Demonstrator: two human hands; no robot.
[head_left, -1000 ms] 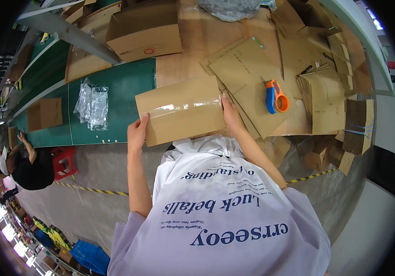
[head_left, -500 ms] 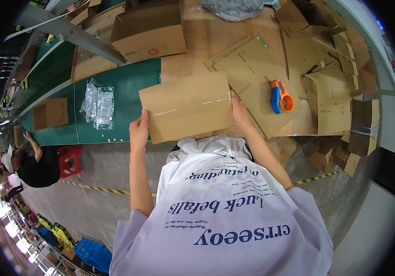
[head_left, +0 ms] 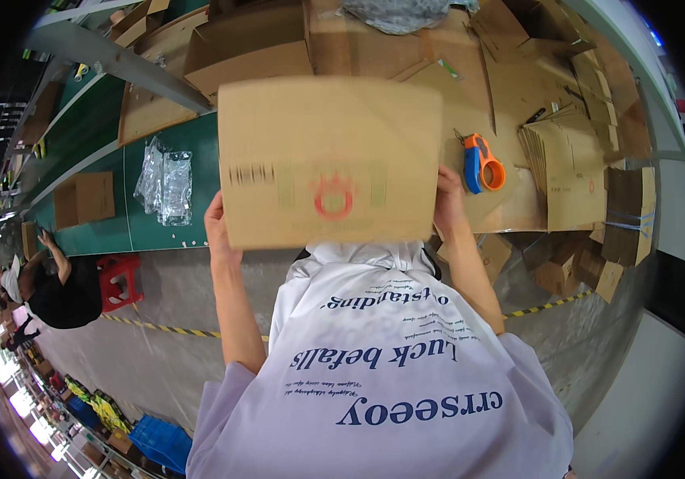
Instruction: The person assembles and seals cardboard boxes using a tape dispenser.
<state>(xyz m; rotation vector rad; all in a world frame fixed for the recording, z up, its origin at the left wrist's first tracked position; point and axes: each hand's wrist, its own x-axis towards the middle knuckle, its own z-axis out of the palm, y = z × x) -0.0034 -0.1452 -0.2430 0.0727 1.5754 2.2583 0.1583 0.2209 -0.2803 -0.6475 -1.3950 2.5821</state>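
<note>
Although the green table (head_left: 175, 231) runs well beyond view, the part before the person carries most of the clutter: a brown board layer, stacks of flat cartons (head_left: 574, 184) at the right, and an open box (head_left: 246, 48) at the far edge. Largest item in hand is the flattened cardboard box (head_left: 330, 160), held up off the table, broad face toward the camera, blurred, with a red printed mark at its centre. The left hand (head_left: 219, 231) is clamped on its lower left edge; the right hand (head_left: 448, 199) is clamped on its lower right edge, fingers behind the board. Both grips sit low, near the corners.

Smaller items: a clear plastic bag bundle (head_left: 165, 180) lies on the green surface left of the board; an orange and blue tape dispenser (head_left: 479, 164) lies just right of it, near the right hand.

Risk noted: held only at the bottom edge, the board may flop or fold away. It also hides the table beneath, so a blind lowering could strike the dispenser. Another person (head_left: 55, 279) crouches by a red stool (head_left: 123, 279) at the left, well apart.
</note>
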